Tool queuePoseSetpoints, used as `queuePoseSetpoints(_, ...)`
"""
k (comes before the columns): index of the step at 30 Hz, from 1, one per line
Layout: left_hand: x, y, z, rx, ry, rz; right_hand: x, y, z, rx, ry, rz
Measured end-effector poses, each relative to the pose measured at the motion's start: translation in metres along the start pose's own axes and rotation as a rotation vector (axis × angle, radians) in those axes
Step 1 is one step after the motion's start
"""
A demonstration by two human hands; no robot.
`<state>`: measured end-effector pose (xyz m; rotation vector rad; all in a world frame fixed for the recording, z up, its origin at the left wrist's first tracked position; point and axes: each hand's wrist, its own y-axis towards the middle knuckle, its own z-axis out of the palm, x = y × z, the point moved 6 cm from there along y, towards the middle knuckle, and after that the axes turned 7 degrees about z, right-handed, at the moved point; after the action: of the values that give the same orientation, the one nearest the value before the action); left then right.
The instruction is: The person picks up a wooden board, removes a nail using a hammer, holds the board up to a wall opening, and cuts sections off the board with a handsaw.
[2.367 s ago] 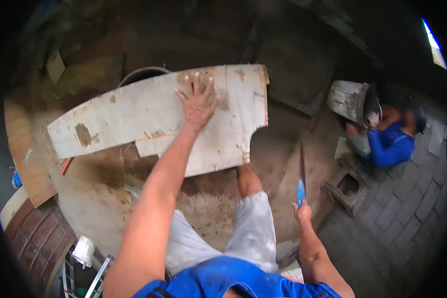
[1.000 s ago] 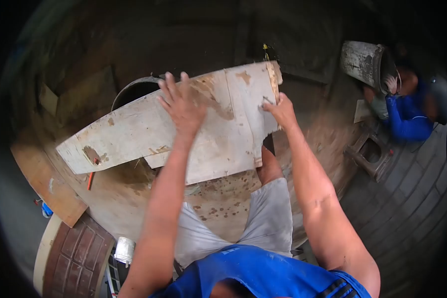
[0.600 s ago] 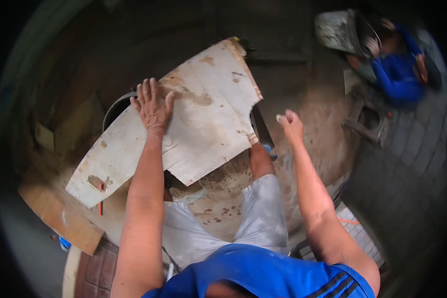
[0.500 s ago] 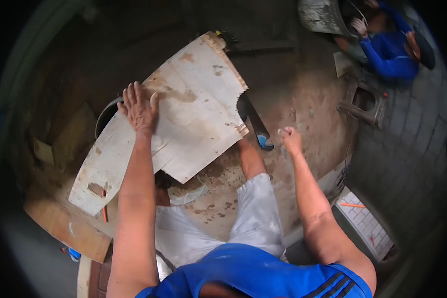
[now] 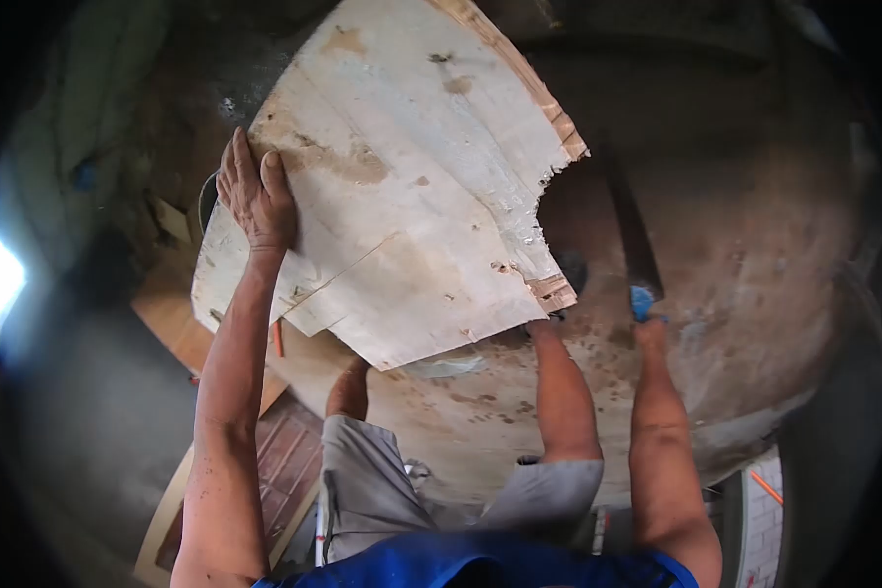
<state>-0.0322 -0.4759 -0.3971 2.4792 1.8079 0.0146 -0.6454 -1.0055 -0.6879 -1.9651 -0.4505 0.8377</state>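
A large whitish plywood board (image 5: 392, 196) with brown stains lies tilted across the middle of the view. Its right side has a ragged, curved notch. My left hand (image 5: 255, 196) rests flat on the board's left edge, fingers stretched out. To the right of the board is a handsaw (image 5: 632, 235) with a dark blade and a blue handle, the blade pointing away from me. At the handle, my right hand (image 5: 650, 336) appears closed around its near end; its fingers are small in the view and partly hidden.
My legs (image 5: 565, 392) stand under the board's near edge, on a brown, stained surface (image 5: 755, 323). An orange stick (image 5: 277, 337) shows by the board's lower left. Another orange stick (image 5: 766, 487) lies at lower right. A brown panel (image 5: 289, 446) leans at lower left.
My right hand has moved from beside the handsaw onto its handle. My left hand stays on the board. The view has shifted, and the other person in blue no longer shows.
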Motion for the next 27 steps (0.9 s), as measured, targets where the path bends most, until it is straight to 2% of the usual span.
queuePoseSetpoints(2,-0.003,0.000,0.000,-0.010,-0.025,0.012,-0.014,0.007,0.014,-0.172,0.222,-0.045)
queuePoseSetpoints(3,-0.004,0.000,0.003,0.001,-0.008,0.035,-0.021,0.015,0.032,-0.147,0.241,-0.046)
queuePoseSetpoints(5,0.000,0.000,0.003,-0.013,-0.037,0.033,-0.018,0.020,0.044,-0.403,0.275,-0.261)
queuePoseSetpoints(6,-0.003,0.001,0.002,-0.004,-0.036,0.049,-0.012,0.019,0.049,-0.387,0.289,-0.262)
queuePoseSetpoints(8,-0.009,0.001,0.000,0.010,-0.032,0.035,-0.013,0.029,0.053,-0.299,0.129,0.094)
queuePoseSetpoints(11,-0.007,0.004,-0.001,0.016,-0.004,0.029,0.004,0.031,0.038,-0.380,0.140,0.164)
queuePoseSetpoints(12,-0.007,0.004,-0.001,0.021,-0.003,0.027,0.004,0.042,0.053,-0.378,0.152,0.153)
queuePoseSetpoints(14,-0.008,0.003,-0.002,0.028,-0.013,0.020,-0.002,0.056,0.082,-0.705,0.038,-0.081)
queuePoseSetpoints(15,-0.008,0.002,-0.002,0.034,-0.014,0.012,0.004,0.032,0.073,-0.703,0.029,-0.084)
queuePoseSetpoints(17,-0.008,0.003,-0.004,0.016,-0.023,0.023,0.033,-0.028,0.040,-0.340,0.432,-0.185)
queuePoseSetpoints(19,-0.005,0.002,-0.005,-0.025,-0.015,0.045,0.022,-0.082,0.043,-0.294,0.635,-0.277)
queuePoseSetpoints(21,-0.003,0.001,-0.006,-0.041,-0.002,0.047,0.028,-0.188,-0.019,-0.538,0.816,-0.227)
queuePoseSetpoints(23,0.003,0.000,-0.010,-0.042,-0.037,0.003,0.019,-0.270,-0.071,-0.462,0.755,-0.173)
queuePoseSetpoints(25,0.001,0.002,-0.011,0.009,0.022,-0.022,0.015,-0.366,-0.124,-0.272,1.121,-0.066)
queuePoseSetpoints(27,0.005,0.001,-0.009,0.038,-0.092,-0.066,0.016,-0.457,-0.174,-0.337,1.298,-0.256)
